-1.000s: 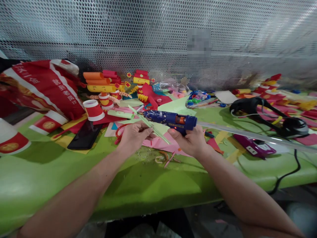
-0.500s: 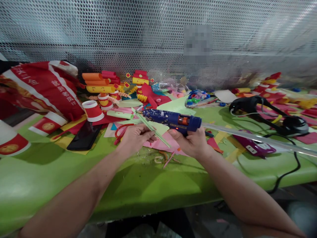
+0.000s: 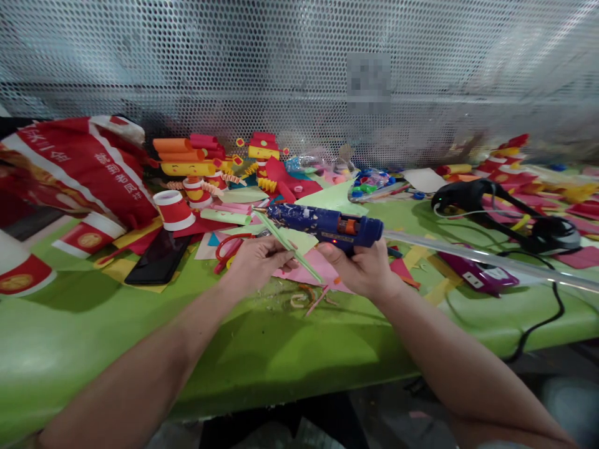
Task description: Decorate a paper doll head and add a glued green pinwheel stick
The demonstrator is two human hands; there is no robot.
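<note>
A green table [image 3: 210,368] spreads beneath my blue glue gun [image 3: 318,222], and a red bag [image 3: 79,165] slumps well off to the gun's left. I grasp the gun in my right hand [image 3: 367,268]. My left hand [image 3: 257,262], just left of the gun and nearer me, pinches a thin, pale green paper strip [image 3: 281,236], slanting with its far end by the gun's nozzle [image 3: 261,209]; whether they touch I cannot tell.
</note>
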